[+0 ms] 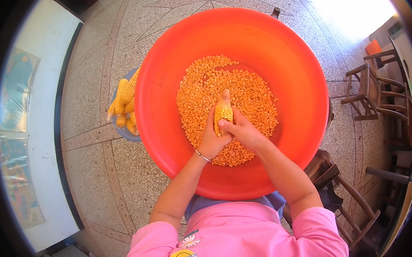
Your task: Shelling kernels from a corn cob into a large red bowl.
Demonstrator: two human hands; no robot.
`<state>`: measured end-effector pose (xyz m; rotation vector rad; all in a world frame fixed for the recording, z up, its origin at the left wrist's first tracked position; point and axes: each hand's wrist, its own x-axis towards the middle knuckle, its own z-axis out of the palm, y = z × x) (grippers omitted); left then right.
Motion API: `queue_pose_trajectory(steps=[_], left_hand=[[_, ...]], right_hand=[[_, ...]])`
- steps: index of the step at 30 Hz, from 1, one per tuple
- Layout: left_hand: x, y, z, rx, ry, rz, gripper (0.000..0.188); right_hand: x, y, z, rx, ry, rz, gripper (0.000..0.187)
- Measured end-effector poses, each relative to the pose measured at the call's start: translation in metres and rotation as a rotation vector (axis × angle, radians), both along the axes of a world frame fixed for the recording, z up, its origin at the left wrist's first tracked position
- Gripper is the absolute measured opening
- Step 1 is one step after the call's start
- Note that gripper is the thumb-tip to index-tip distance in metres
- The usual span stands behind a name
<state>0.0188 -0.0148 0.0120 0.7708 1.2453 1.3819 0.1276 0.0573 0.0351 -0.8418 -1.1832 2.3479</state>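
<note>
Between my two hands is an ear of dried corn (223, 113), tip pointing away from me; its tip is bare of kernels. My left hand (211, 138) wraps round its left side and lower end. My right hand (244, 130) grips it from the right, thumb pressed on the kernels. Both hands are inside a large red-orange basin (276, 47), above a spread of loose yellow corn kernels (195, 92) on its bottom. The ear's lower end is hidden by my fingers.
Left of the basin, a blue-grey bowl (122, 131) holds several whole corn ears (124, 97). Wooden chairs (367, 89) stand at the right, and another dark chair (356, 209) is close by my right side. A white wall (54, 135) borders the speckled floor (90, 101) on the left.
</note>
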Motion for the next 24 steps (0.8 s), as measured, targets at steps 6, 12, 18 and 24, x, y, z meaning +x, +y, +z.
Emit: queue_pose_trajectory(steps=[6,12,18,24], left_hand=[[0.005,0.001,-0.004,0.028,0.108,-0.006,0.088],[0.010,0.004,0.001,0.064,0.287,0.038,0.085],[0.012,0.004,0.013,0.074,0.458,0.054,0.082],[-0.002,-0.001,-0.001,0.051,0.149,-0.048,0.081]], right_hand=[[-0.002,-0.004,0.003,0.114,-0.060,-0.023,0.063],[-0.001,-0.003,-0.005,0.123,-0.029,-0.070,0.064],[0.001,-0.001,0.003,0.044,-0.031,-0.058,0.062],[0.005,0.001,0.002,0.181,-0.093,0.040,0.058]])
